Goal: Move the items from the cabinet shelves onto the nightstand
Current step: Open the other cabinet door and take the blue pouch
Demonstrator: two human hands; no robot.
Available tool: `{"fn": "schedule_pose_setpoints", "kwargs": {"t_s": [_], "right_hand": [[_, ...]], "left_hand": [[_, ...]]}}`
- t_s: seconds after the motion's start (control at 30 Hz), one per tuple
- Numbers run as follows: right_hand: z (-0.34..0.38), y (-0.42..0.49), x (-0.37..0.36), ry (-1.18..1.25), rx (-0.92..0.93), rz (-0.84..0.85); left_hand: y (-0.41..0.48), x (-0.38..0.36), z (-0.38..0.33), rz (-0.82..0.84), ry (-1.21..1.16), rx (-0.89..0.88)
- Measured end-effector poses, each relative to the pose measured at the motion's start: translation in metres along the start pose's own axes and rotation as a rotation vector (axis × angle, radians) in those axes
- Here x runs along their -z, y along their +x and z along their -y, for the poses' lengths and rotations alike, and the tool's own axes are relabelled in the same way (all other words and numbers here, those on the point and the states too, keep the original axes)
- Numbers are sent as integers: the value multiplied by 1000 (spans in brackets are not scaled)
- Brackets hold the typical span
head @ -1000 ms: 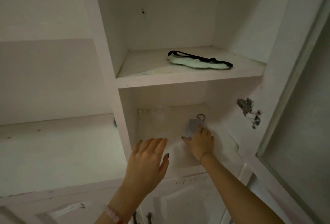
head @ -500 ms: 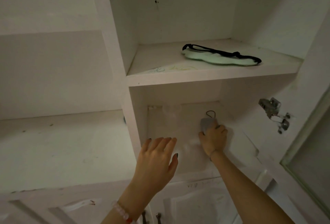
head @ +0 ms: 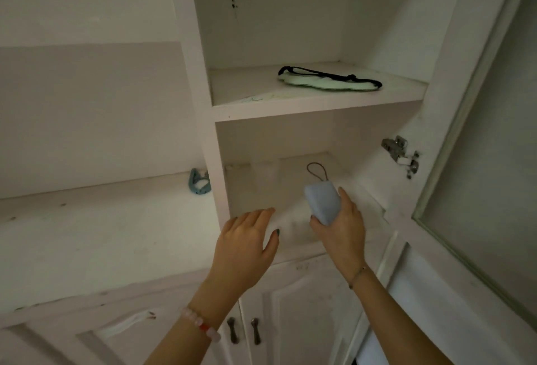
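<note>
My right hand (head: 341,229) grips a small light-blue rounded case (head: 322,203) with a dark cord loop at its top, held a little above the lower cabinet shelf (head: 261,190). My left hand (head: 245,244) hovers beside it at the shelf's front edge, fingers straight and holding nothing. On the upper shelf (head: 290,103) lies a pale green sleep mask (head: 325,81) with a black strap. The nightstand is out of view.
The cabinet door (head: 479,161) stands open on the right, its metal hinge (head: 401,155) showing. A small blue object (head: 199,183) sits on the white ledge (head: 87,219) left of the cabinet. Lower doors with two dark handles (head: 244,329) are below.
My right hand has lifted the blue case off the lower shelf and drawn it toward me. The left hand stays near the shelf edge. The view has shifted.
</note>
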State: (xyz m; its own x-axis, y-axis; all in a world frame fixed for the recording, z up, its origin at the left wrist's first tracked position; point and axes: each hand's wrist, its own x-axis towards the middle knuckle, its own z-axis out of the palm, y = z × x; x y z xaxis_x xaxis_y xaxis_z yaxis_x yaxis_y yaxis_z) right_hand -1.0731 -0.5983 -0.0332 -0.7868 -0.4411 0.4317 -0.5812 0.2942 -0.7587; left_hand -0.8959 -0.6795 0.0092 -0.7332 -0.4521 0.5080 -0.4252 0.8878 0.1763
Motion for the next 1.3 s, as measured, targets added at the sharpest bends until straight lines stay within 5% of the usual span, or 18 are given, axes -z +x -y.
{"fn": "schedule_pose_setpoints", "kwargs": {"t_s": [0.17, 0.37, 0.6, 1.3], "right_hand": [[28, -61, 19, 48, 5, 17], [53, -141, 23, 82, 29, 80], [72, -220, 19, 68, 79, 143], [87, -291, 34, 185, 298, 506]], "left_hand": [[-34, 15, -1, 11, -194, 61], [-82, 35, 0, 193, -906, 452], [-146, 55, 9, 230, -1360, 769], [-263, 113, -20, -229, -1694, 1217]]}}
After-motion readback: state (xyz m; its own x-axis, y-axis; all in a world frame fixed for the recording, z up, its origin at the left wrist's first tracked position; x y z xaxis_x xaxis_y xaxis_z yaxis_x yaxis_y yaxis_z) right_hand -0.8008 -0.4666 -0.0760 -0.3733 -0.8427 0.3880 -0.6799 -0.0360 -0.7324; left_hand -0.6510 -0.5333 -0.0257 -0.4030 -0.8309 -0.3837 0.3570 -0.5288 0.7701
